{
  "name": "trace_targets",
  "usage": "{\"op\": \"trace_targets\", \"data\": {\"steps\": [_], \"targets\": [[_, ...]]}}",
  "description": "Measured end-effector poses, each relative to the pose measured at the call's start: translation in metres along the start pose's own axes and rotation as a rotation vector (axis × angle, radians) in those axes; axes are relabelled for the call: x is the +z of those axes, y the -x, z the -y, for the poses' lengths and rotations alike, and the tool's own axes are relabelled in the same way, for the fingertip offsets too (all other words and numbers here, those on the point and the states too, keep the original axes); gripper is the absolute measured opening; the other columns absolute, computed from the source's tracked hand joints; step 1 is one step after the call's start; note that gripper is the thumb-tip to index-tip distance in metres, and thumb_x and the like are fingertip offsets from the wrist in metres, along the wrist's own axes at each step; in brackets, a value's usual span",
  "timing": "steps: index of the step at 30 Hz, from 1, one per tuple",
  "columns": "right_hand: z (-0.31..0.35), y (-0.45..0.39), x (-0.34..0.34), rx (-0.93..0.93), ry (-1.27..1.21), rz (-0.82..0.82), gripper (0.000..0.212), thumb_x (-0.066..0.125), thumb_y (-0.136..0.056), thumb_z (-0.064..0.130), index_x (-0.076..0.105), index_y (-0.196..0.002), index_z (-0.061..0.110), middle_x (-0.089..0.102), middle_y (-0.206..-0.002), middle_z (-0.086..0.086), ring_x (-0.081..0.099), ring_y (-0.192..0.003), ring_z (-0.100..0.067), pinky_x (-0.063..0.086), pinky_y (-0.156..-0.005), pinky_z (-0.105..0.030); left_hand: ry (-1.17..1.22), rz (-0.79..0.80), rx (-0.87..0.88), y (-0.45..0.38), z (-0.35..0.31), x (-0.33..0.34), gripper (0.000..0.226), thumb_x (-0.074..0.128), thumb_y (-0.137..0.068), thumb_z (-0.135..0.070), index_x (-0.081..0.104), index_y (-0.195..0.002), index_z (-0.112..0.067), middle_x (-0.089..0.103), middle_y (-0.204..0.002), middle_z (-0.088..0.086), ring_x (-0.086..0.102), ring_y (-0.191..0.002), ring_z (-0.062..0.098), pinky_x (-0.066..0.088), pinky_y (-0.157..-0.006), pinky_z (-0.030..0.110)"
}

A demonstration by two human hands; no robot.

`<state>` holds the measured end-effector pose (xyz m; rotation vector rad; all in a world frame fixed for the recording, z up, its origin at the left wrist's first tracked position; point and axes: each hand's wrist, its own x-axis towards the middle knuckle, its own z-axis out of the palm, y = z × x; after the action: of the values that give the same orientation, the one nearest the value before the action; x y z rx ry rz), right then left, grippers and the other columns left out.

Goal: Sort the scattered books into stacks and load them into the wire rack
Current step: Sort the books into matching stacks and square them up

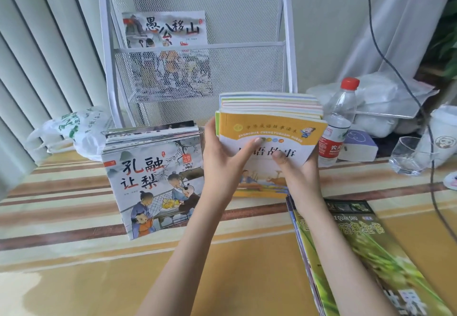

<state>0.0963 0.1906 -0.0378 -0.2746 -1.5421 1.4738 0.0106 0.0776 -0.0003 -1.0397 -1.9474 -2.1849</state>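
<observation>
between both thumbs [254, 142] — yellow book stack [272, 122], seemingly lifted

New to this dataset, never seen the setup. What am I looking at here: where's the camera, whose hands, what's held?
There is no robot. One camera worn on a person's head looks forward and down. The left hand and right hand grip a yellow stack of books from both sides, thumbs on the top cover. On the striped table sit a grey stack of picture books and a green stack of magazines. Behind stands the white wire rack, already holding one picture book. A water bottle stands at right.
</observation>
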Motion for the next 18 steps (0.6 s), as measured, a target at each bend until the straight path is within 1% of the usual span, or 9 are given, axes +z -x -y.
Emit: {"op": "trace_targets", "data": {"steps": [2, 4, 5, 6, 9, 11, 13, 15, 18], "targets": [[0.020, 0.002, 0.001, -0.022, -0.026, -0.013, 0.093, 0.079, -0.064, 0.050, 0.038, -0.132, 0.000, 0.061, -0.123, -0.011, 0.061, -0.109, -0.014, 0.047, -0.090, -0.023, 0.029, 0.018, 0.094, 0.000, -0.023, -0.003, 0.064, 0.078, -0.071, -0.027, 0.044, -0.122, -0.008, 0.061, -0.117, 0.007, 0.058, -0.111, 0.020, 0.044, -0.099, 0.041], [0.038, 0.007, 0.003, -0.027, -0.028, 0.010, 0.081, 0.075, -0.064, 0.058, 0.049, -0.124, 0.010, 0.067, -0.115, 0.004, 0.061, -0.109, -0.011, 0.046, -0.088, -0.019, 0.012, 0.011, 0.179, 0.003, -0.044, -0.008, 0.063, 0.078, -0.071, -0.032, 0.044, -0.120, -0.012, 0.059, -0.116, 0.007, 0.058, -0.110, 0.020, 0.046, -0.097, 0.042], [0.046, 0.012, 0.005, -0.032, -0.032, 0.027, 0.075, 0.073, -0.066, 0.058, 0.052, -0.122, 0.014, 0.068, -0.112, 0.007, 0.062, -0.108, -0.009, 0.046, -0.086, -0.017, -0.002, 0.000, 0.202, 0.007, -0.052, -0.012, 0.063, 0.078, -0.071, -0.036, 0.044, -0.120, -0.014, 0.059, -0.116, 0.007, 0.058, -0.110, 0.019, 0.047, -0.095, 0.042], [0.051, 0.018, 0.006, -0.033, -0.034, 0.039, 0.074, 0.072, -0.067, 0.058, 0.051, -0.123, 0.013, 0.068, -0.113, 0.007, 0.061, -0.109, -0.009, 0.046, -0.086, -0.017, -0.009, -0.011, 0.208, 0.012, -0.058, -0.017, 0.064, 0.077, -0.071, -0.039, 0.043, -0.119, -0.014, 0.058, -0.116, 0.007, 0.058, -0.109, 0.020, 0.048, -0.094, 0.042], [0.058, 0.041, 0.008, -0.017, -0.035, 0.072, 0.083, 0.073, -0.071, 0.051, 0.041, -0.133, 0.005, 0.065, -0.119, 0.003, 0.060, -0.112, -0.011, 0.047, -0.086, -0.018, 0.015, -0.015, 0.149, 0.032, -0.063, -0.031, 0.061, 0.079, -0.072, -0.030, 0.044, -0.117, -0.007, 0.060, -0.114, 0.012, 0.060, -0.107, 0.021, 0.048, -0.094, 0.046], [0.055, 0.059, 0.007, 0.015, -0.033, 0.109, 0.074, 0.073, -0.076, 0.039, 0.040, -0.134, 0.006, 0.066, -0.117, 0.006, 0.062, -0.109, -0.008, 0.048, -0.083, -0.016, 0.047, -0.022, 0.077, 0.052, -0.059, -0.039, 0.059, 0.078, -0.074, -0.021, 0.043, -0.117, -0.001, 0.061, -0.112, 0.014, 0.062, -0.106, 0.022, 0.048, -0.095, 0.045], [0.050, 0.080, 0.007, 0.045, -0.017, 0.133, 0.070, 0.073, -0.077, 0.036, 0.040, -0.133, 0.010, 0.065, -0.118, 0.006, 0.061, -0.109, -0.007, 0.048, -0.082, -0.016, 0.048, -0.045, 0.039, 0.074, -0.053, -0.049, 0.057, 0.078, -0.075, -0.018, 0.043, -0.117, 0.000, 0.063, -0.111, 0.013, 0.062, -0.106, 0.020, 0.049, -0.095, 0.039], [0.044, 0.101, 0.008, 0.065, -0.010, 0.153, 0.078, 0.076, -0.073, 0.043, 0.038, -0.134, 0.012, 0.064, -0.120, 0.005, 0.061, -0.110, -0.008, 0.048, -0.082, -0.016, 0.047, -0.052, 0.022, 0.095, -0.048, -0.059, 0.057, 0.079, -0.075, -0.016, 0.044, -0.117, -0.001, 0.063, -0.110, 0.010, 0.062, -0.104, 0.016, 0.049, -0.092, 0.029], [0.042, 0.120, 0.011, 0.124, 0.033, 0.191, 0.095, 0.075, -0.060, 0.063, 0.039, -0.134, 0.016, 0.066, -0.117, 0.011, 0.061, -0.107, -0.004, 0.048, -0.079, -0.012, 0.000, -0.060, 0.003, 0.117, -0.045, -0.071, 0.057, 0.080, -0.074, -0.022, 0.046, -0.117, -0.008, 0.063, -0.111, 0.001, 0.060, -0.105, 0.008, 0.046, -0.091, 0.022]]}}
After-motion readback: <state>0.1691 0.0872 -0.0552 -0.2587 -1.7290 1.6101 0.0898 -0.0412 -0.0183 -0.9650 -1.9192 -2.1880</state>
